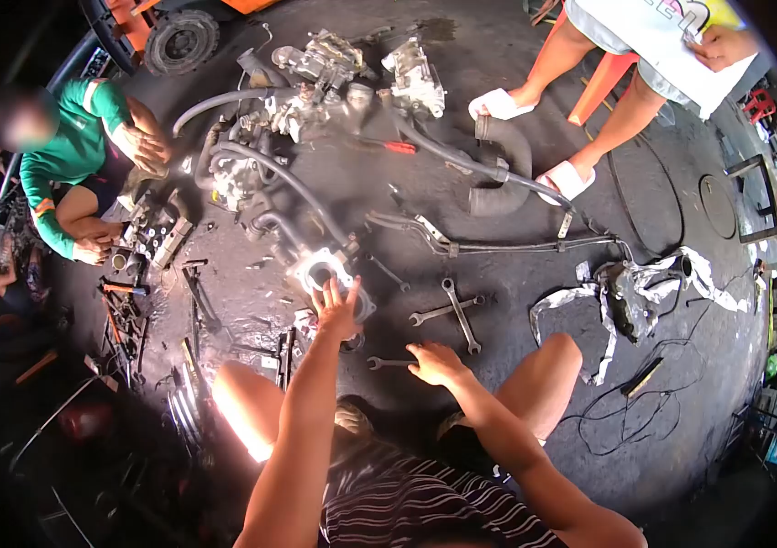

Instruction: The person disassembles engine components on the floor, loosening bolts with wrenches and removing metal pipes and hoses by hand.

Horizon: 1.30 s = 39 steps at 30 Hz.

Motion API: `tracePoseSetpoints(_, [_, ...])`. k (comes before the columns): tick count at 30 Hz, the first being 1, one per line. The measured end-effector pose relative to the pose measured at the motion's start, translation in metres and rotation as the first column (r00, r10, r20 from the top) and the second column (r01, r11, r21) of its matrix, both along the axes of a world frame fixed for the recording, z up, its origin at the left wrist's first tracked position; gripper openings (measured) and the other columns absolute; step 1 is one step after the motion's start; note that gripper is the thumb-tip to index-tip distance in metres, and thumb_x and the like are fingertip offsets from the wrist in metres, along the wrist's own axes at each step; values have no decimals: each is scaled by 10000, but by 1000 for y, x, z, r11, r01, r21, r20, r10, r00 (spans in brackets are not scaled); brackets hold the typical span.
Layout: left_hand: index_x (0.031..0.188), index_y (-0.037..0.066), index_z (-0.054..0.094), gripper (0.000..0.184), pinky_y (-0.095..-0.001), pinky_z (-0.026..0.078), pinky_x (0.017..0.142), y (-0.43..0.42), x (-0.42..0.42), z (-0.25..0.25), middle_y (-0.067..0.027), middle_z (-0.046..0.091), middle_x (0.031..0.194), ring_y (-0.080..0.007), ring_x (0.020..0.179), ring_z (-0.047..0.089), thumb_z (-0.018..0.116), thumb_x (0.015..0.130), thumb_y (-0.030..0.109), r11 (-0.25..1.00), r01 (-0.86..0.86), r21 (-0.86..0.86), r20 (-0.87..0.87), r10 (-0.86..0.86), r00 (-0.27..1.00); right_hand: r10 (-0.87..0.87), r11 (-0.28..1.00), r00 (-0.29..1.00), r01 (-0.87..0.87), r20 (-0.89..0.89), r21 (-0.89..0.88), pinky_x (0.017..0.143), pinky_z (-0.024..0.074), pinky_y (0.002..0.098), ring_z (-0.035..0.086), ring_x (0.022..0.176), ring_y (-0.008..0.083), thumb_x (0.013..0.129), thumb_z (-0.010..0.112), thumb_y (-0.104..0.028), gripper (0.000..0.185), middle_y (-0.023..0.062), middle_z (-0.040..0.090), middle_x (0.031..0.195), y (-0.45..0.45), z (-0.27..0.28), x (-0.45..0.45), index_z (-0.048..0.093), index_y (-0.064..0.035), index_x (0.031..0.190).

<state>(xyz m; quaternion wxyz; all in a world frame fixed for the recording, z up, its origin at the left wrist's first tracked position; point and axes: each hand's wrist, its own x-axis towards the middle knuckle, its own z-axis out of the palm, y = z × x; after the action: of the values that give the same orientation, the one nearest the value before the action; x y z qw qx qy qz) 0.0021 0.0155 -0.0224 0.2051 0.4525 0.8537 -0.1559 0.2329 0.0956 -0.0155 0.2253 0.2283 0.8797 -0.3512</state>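
My left hand [338, 312] lies with fingers spread on a metal engine part [323, 265] that has a round opening and a pale flange. A grey hose [302, 187] runs from near this part up toward other engine pieces. My right hand [439, 363] is closed around one end of a wrench [388, 363], whose open jaw points left, low over the floor. Just beyond that hand, two more wrenches lie crossed: a long one [458, 315] and a shorter one [434, 313] across it.
A co-worker in a green top [78, 137] handles metal parts at left. Another person in sandals [567, 180] is at upper right. Engine assemblies [315, 82], a ribbed hose [503, 164], metal pipes [498, 247], a foil-wrapped part [630, 297], cable [626, 420] and a hammer [124, 289] lie around.
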Motion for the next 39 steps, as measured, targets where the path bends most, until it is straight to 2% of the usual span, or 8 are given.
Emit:
tracePoseSetpoints(9, [1492,332,-49,1230,-647,10,1089,-1,-2,-2,-268,62,1516,-392,1421,48,796,615,502,1000,-5,-9,12,5,1000,120,992,988,-124,-101,-33,893,475,483,568,1083,372,858,605,-309,451,205,572,1167,-3,10,-20,526,-85,1242])
tracePoseSetpoints(24, [1501,309,37,1121,-631,92,1086,-24,-6,-10,-310,196,1457,-439,1374,170,780,663,369,970,-20,242,111,-7,994,-157,941,988,148,-7,-306,977,428,431,516,1172,377,863,566,-382,536,211,548,1263,36,9,-38,508,-59,1288])
tracePoseSetpoints(26, [1508,277,47,1118,-579,142,1101,-34,-19,-47,-305,156,1470,-461,1363,169,766,663,406,893,82,443,118,-149,982,-116,992,993,114,-30,-46,904,468,441,574,1083,390,852,563,-376,510,198,613,1155,39,-10,-51,535,-58,1249])
tracePoseSetpoints(27, [1509,263,38,1149,-572,154,1104,-27,-22,-39,-299,113,1487,-479,1364,146,778,646,427,875,110,472,130,-192,973,167,975,982,-178,85,134,760,513,381,637,905,317,881,516,-371,364,178,654,1040,66,47,-78,681,-55,953])
tracePoseSetpoints(28, [1510,250,29,1182,-565,166,1106,-24,-24,-37,-293,70,1504,-498,1366,123,790,629,449,855,137,500,139,-236,962,-3,995,959,30,-285,93,812,490,496,621,941,415,814,575,-324,364,214,654,978,66,-69,-72,618,-67,1069])
tracePoseSetpoints(29, [1506,252,-27,1232,-586,84,1112,-22,-10,-22,-294,5,1516,-501,1383,47,785,617,516,979,-75,191,278,20,960,-256,967,940,251,-225,-49,836,481,490,614,970,406,804,592,-315,356,214,646,1016,63,0,-72,618,-53,1043])
tracePoseSetpoints(30, [1499,226,-64,1323,-681,75,1065,-21,-10,-16,-367,-54,1477,-498,1390,3,799,556,569,988,11,155,216,-45,975,-295,953,922,301,-250,-15,836,481,490,614,970,406,804,592,-315,356,214,646,1016,73,-1,-74,618,-53,1043])
tracePoseSetpoints(39, [1505,229,-23,1287,-662,13,1076,-24,0,7,-377,-7,1470,-491,1389,46,769,568,619,966,38,254,157,-79,984,-261,965,955,260,-141,-23,772,501,448,649,910,343,758,616,-346,335,192,667,943,77,-61,-80,670,-66,933])
